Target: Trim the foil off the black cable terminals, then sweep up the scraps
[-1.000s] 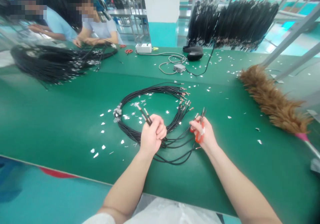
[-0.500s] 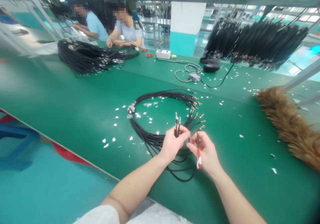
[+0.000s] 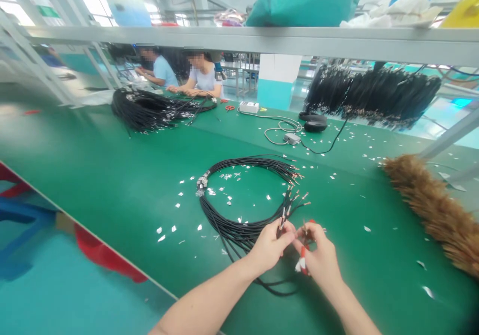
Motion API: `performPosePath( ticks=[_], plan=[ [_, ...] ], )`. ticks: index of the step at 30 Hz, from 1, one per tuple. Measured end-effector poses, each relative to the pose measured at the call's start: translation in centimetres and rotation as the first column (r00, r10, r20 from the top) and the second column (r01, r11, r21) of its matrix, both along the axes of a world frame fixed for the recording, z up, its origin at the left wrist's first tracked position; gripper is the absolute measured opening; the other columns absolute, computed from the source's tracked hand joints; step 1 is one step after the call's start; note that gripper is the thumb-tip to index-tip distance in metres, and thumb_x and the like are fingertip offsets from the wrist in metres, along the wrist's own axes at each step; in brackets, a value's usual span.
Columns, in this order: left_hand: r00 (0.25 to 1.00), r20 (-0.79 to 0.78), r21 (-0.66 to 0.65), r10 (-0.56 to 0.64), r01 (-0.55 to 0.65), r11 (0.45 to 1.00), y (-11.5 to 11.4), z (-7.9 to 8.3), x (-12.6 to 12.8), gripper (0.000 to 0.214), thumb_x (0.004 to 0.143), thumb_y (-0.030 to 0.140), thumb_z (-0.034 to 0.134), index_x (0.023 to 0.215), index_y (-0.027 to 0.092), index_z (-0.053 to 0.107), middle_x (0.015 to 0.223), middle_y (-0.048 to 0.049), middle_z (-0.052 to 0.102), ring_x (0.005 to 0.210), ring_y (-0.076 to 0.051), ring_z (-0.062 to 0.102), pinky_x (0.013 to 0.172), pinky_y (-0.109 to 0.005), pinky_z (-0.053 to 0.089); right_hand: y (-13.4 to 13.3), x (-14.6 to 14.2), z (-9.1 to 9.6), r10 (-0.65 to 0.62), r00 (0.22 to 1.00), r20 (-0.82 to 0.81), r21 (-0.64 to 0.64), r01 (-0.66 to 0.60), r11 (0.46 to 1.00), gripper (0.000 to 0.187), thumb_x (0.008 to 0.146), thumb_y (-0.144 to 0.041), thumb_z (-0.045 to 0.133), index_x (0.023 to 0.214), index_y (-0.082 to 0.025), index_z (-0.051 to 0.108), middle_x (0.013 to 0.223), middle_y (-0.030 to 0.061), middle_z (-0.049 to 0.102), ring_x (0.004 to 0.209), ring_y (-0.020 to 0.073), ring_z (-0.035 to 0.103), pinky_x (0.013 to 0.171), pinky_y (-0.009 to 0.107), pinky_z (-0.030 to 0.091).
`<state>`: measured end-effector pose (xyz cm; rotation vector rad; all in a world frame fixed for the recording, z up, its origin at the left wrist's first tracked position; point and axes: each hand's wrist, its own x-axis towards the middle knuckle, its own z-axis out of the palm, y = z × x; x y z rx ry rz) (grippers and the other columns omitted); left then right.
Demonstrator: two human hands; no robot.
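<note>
A coil of thin black wires (image 3: pixel 239 200) with metal terminals lies on the green table (image 3: pixel 112 175). My left hand (image 3: pixel 270 245) is closed, pinching a few wire ends near the coil's near right side. My right hand (image 3: pixel 318 255) touches the left one and grips small red-handled scissors (image 3: pixel 302 260), fingers curled round them. The wire tips stick up between both hands.
Small white scraps (image 3: pixel 168 227) litter the table. A brown feather duster (image 3: pixel 434 210) lies at the right. A large wire pile (image 3: pixel 149 110) sits at the far left beside two seated people. More wire bundles (image 3: pixel 374 95) hang under a grey shelf (image 3: pixel 262 40). A white box (image 3: pixel 249 107) with cables sits at the back.
My hands have come together from apart and now touch. The view has tilted up, so the shelf overhead shows and the hands sit lower in the picture.
</note>
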<state>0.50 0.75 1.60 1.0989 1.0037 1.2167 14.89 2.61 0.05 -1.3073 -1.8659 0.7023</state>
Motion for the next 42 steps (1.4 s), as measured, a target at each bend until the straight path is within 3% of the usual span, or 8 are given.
performPosePath(
  ticks=[4,8,12,17,20,23,38,42],
  plan=[
    [1.000,0.024,-0.018,-0.008,0.009,1.000,-0.1,-0.3,0.1,0.027,0.073,0.041,0.058,0.070,0.015,0.049,0.075,-0.0032,0.057,0.050,-0.006,0.044,0.044,-0.019,0.035,0.0,1.5,2.6,-0.035,0.999,0.006,0.058,0.034,0.998,0.018,0.074,-0.038,0.059,0.078,-0.022,0.054,0.074,0.0041,0.062,0.064,0.0182,0.057,0.065,0.031,0.046],
    [0.990,0.114,-0.141,-0.080,0.096,0.985,0.0,-0.1,0.0,0.027,0.076,0.042,0.054,0.074,0.016,0.047,0.052,0.0014,0.052,0.034,-0.004,0.033,0.033,-0.018,0.020,0.1,2.9,4.8,-0.106,0.987,-0.121,0.065,0.115,0.991,0.021,0.078,-0.040,0.055,0.088,-0.022,0.056,0.084,0.0067,0.064,0.076,0.0204,0.060,0.074,0.033,0.046],
    [0.952,0.301,-0.181,0.052,0.003,0.983,0.2,0.5,-0.9,0.026,0.072,0.037,0.060,0.071,0.015,0.047,0.050,0.0049,0.043,0.038,-0.003,0.031,0.033,-0.016,0.013,0.1,2.4,5.4,0.091,0.976,-0.196,-0.144,-0.121,0.982,0.024,0.080,-0.044,0.049,0.083,-0.021,0.053,0.058,0.0009,0.054,0.053,0.0155,0.052,0.054,0.028,0.044],
    [0.928,0.360,-0.189,0.098,-0.030,0.982,0.4,1.0,-2.1,0.025,0.071,0.035,0.062,0.070,0.013,0.049,0.056,0.0032,0.045,0.040,-0.002,0.033,0.033,-0.015,0.014,-0.2,-0.1,5.3,0.407,0.890,-0.207,-0.405,-0.456,0.793,0.030,0.077,-0.046,0.052,0.068,-0.017,0.052,0.051,-0.0027,0.047,0.044,0.0092,0.043,0.044,0.022,0.036],
    [0.927,0.361,-0.185,0.103,-0.037,0.982,0.2,1.2,-2.4,0.023,0.070,0.033,0.062,0.073,0.013,0.051,0.057,0.0029,0.046,0.039,-0.002,0.034,0.032,-0.015,0.014,-0.1,-0.8,5.0,0.463,0.847,-0.262,-0.480,-0.531,0.699,0.035,0.079,-0.049,0.050,0.066,-0.016,0.051,0.049,-0.0027,0.049,0.042,0.0086,0.044,0.044,0.021,0.035],
    [0.933,0.349,-0.166,0.082,-0.025,0.986,0.0,1.4,-2.4,0.021,0.073,0.032,0.058,0.074,0.013,0.051,0.051,0.0047,0.042,0.037,-0.003,0.032,0.033,-0.016,0.014,0.1,-0.6,4.7,0.480,0.824,-0.301,-0.491,-0.565,0.664,0.036,0.080,-0.049,0.048,0.068,-0.015,0.054,0.049,-0.0020,0.051,0.042,0.0086,0.045,0.045,0.021,0.036],
    [0.956,0.278,-0.120,0.094,-0.062,0.991,-0.5,1.7,-2.3,0.017,0.075,0.029,0.056,0.069,0.015,0.048,0.050,0.0060,0.038,0.036,-0.002,0.029,0.034,-0.017,0.013,-0.2,-0.6,4.4,0.422,0.828,-0.368,-0.506,-0.559,0.657,0.035,0.079,-0.047,0.049,0.067,-0.015,0.056,0.048,-0.0023,0.052,0.041,0.0079,0.045,0.044,0.021,0.037],
    [0.960,0.264,-0.098,0.088,-0.064,0.993,-0.6,1.6,-2.2,0.017,0.072,0.026,0.058,0.067,0.015,0.047,0.063,0.0032,0.045,0.039,-0.001,0.032,0.034,-0.017,0.012,-0.4,-0.6,4.6,0.416,0.824,-0.385,-0.490,-0.565,0.664,0.032,0.079,-0.045,0.050,0.068,-0.015,0.057,0.049,-0.0018,0.052,0.042,0.0082,0.045,0.045,0.021,0.037]
  ],
)
